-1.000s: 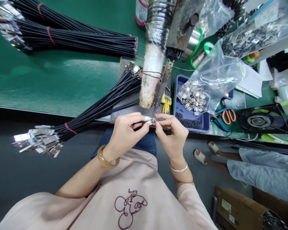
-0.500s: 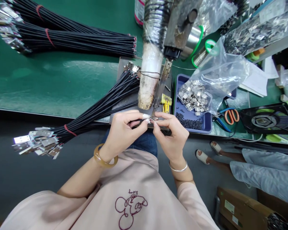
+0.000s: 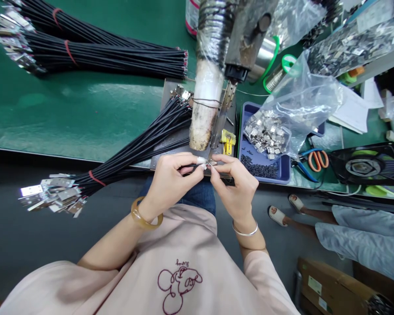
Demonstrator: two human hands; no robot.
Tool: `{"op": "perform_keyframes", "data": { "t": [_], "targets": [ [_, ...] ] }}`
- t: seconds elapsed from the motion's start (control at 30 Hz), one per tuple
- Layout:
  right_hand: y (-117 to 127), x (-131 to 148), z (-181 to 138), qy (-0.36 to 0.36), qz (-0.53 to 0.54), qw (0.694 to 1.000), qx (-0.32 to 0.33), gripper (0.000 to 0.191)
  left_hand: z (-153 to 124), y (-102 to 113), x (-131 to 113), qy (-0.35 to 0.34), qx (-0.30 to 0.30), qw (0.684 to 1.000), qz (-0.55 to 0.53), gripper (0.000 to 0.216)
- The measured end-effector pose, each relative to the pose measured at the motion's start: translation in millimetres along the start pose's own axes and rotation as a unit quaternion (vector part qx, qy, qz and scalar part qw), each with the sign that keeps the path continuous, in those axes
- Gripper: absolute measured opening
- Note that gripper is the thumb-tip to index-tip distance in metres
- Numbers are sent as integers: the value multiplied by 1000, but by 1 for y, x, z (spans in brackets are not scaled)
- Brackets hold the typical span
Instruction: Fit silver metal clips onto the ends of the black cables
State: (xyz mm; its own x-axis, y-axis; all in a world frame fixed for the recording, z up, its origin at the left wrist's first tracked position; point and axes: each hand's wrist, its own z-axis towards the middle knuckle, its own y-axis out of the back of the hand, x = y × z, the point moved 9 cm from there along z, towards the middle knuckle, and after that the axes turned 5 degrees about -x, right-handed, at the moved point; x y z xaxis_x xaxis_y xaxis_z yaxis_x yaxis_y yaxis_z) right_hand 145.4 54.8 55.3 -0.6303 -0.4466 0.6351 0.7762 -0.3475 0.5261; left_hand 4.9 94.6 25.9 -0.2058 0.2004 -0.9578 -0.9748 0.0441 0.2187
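My left hand pinches the end of a black cable between thumb and forefinger, with white coverings on those fingertips. Facing it, my right hand pinches a small metal connector at the cable's tip. Both sit directly under the metal tip of a soldering iron on a stand, beside a wrapped white tube. To the left, a bundle of black cables with metal USB plugs lies across the table edge, tied by a red band. How the connector meets the wires is hidden by my fingers.
Right of my hands stands a blue tray with metal connector shells in a plastic bag and small black pieces. Beyond are pliers, a black fan and solder spools. More cable bundles lie back left. Another person's legs show right.
Hardly anything differs. The view shifts slightly, and both hands keep their pinch under the iron tip, with a little more of the black cable showing at my left fingers.
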Motion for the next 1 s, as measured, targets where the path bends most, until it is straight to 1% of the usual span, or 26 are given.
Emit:
{"op": "perform_keyframes", "data": {
  "t": [0.2,0.37,0.5,0.63,0.77,0.83,0.9,0.93,1.0],
  "targets": [
    [2,7,2,18,-1,1000,-14,14,2,3,-1,-5,-4,1000,-6,12],
    [2,9,-2,31,-30,999,15,16,2,-5,1,3,27,1000,1,17],
    [3,11,-2,41,-47,998,18,16,0,-6,4,16,28,999,-3,15],
    [6,15,-2,55,-59,997,1,16,-3,-8,8,35,38,998,-20,13],
    [8,22,-9,96,-88,991,-32,19,-10,-11,18,78,53,995,-44,15],
    [7,25,-13,112,-105,987,-44,20,-13,-12,21,87,51,994,-48,16],
    [7,21,-14,88,-97,990,-52,19,-15,-9,22,88,28,994,-57,13],
    [6,16,-14,55,-75,994,-51,17,-16,-7,22,89,15,994,-67,10],
    [4,-1,-13,-40,3,999,-35,11,-17,-6,23,95,6,991,-96,7]
  ]
}}
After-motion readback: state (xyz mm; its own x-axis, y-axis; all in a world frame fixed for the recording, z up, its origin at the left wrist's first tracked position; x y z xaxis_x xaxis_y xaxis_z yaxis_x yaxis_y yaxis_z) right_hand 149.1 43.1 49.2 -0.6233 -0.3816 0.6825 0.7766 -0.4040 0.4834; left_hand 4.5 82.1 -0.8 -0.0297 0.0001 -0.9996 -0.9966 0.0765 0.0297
